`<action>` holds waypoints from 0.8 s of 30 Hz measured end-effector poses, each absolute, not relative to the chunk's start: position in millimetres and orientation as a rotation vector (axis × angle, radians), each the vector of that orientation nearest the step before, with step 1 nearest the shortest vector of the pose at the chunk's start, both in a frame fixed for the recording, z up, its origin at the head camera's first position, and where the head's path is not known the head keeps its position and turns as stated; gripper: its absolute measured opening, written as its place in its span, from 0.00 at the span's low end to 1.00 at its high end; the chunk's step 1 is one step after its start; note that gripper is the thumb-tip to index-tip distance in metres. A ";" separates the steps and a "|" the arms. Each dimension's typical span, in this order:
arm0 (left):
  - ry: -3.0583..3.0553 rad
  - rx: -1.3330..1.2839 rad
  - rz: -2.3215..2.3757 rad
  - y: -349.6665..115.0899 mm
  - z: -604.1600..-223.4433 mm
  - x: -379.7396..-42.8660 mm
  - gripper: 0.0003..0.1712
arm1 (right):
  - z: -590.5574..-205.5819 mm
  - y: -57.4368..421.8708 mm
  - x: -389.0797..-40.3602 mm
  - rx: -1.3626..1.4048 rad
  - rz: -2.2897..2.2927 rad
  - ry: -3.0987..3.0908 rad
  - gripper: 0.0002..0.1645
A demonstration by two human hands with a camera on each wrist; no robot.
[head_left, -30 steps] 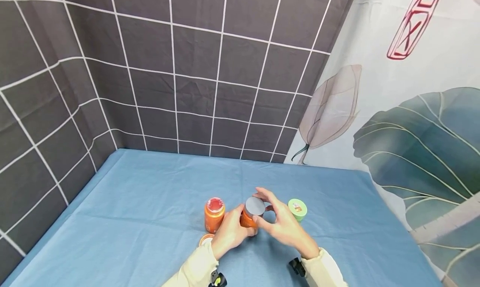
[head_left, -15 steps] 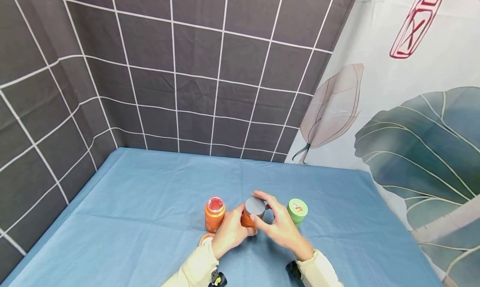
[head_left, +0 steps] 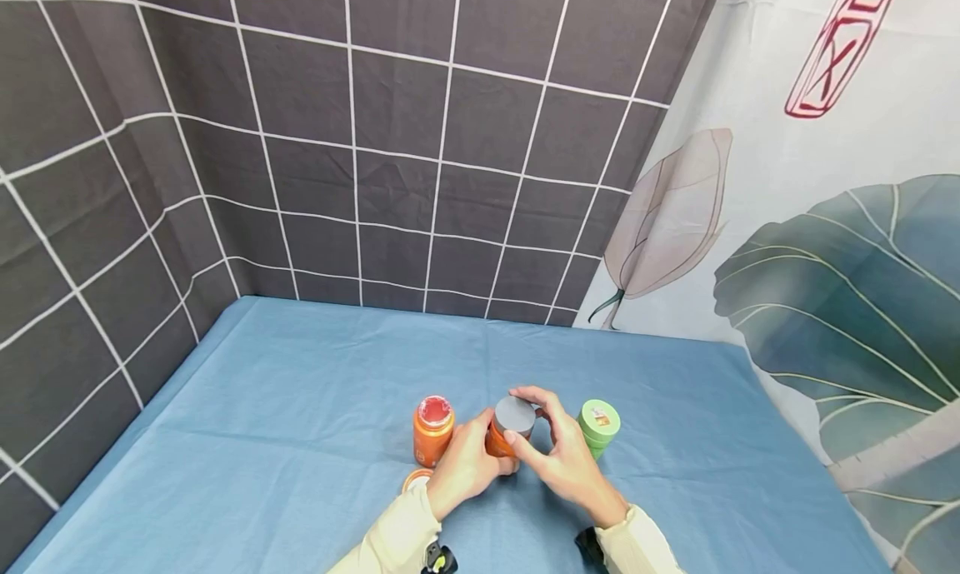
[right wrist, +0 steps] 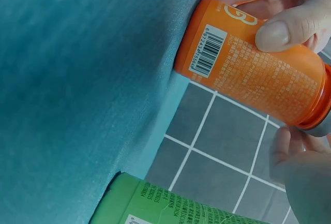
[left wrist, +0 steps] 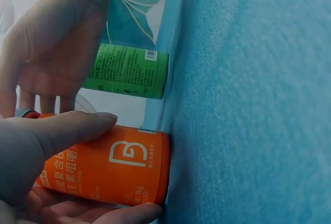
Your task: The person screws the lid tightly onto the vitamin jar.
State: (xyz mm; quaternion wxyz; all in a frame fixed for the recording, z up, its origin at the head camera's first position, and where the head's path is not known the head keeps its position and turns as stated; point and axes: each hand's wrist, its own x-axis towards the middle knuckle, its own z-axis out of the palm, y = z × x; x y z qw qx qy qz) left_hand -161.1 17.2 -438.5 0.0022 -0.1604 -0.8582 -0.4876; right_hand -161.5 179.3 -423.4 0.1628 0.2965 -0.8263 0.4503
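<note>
An orange bottle (head_left: 498, 443) with a grey lid (head_left: 515, 415) stands upright on the blue cloth in the head view. My left hand (head_left: 467, 464) grips its body, the thumb across the printed label in the left wrist view. Thumb and fingers of my right hand (head_left: 568, 461) hold the grey lid from the right; part of that hold is cut off in the right wrist view. Just left of my left hand is a second orange bottle (head_left: 432, 442), lidless, its red mouth facing up. Beside my left wrist lies an orange-rimmed cap (head_left: 416, 478), partly covered by the hand.
To the right of my right hand stands a green canister (head_left: 597, 428) with a light green top. The blue cloth (head_left: 315, 407) covers the table, whose far edge meets a dark gridded curtain (head_left: 397, 174). A leaf-patterned white curtain (head_left: 750, 224) hangs at the right.
My right hand has turned slightly about the grey lid, its wrist shifting a little left and its fingers coming lower. My left hand and the bottles stay in place.
</note>
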 end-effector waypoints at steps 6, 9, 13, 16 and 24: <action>-2.680 -0.520 -1.517 17.2 -438.9 -161.7 0.30 | -404.7 171.9 -151.3 0.910 1.304 -2.270 0.30; -2.675 -0.524 -1.516 17.2 -438.4 -161.2 0.29 | -406.2 173.6 -152.3 0.896 1.288 -2.286 0.30; -2.668 -0.522 -1.522 17.7 -438.0 -161.4 0.28 | -419.3 179.7 -160.6 0.866 1.238 -2.324 0.31; -2.664 -0.524 -1.518 18.1 -438.5 -162.2 0.28 | -425.2 182.2 -164.8 0.865 1.222 -2.325 0.32; -2.691 -0.509 -1.517 17.4 -438.3 -161.9 0.29 | -427.3 182.1 -165.5 0.882 1.226 -2.309 0.31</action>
